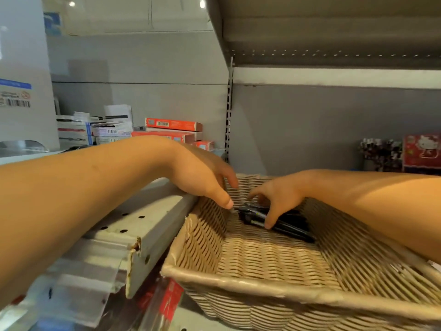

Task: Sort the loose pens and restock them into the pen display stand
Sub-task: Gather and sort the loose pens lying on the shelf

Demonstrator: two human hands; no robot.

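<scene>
A beige wicker basket [238,283] stands on the shelf in front of me. Several black pens [291,226] lie bunched at its far end. My right hand [276,199] reaches in from the right and grips this bunch, thumb in front of the pens and fingers curled over them. My left hand [202,177] hangs over the basket's far left corner with fingers relaxed, its thumb tip close to the pens' left ends. I cannot tell whether it touches them. No pen display stand is in view.
A grey metal shelf edge [143,235] with holes runs along the basket's left side. Red and white boxes [171,130] are stacked at the back left. A red cartoon-cat box [421,150] and patterned items stand at the back right. Another shelf hangs overhead.
</scene>
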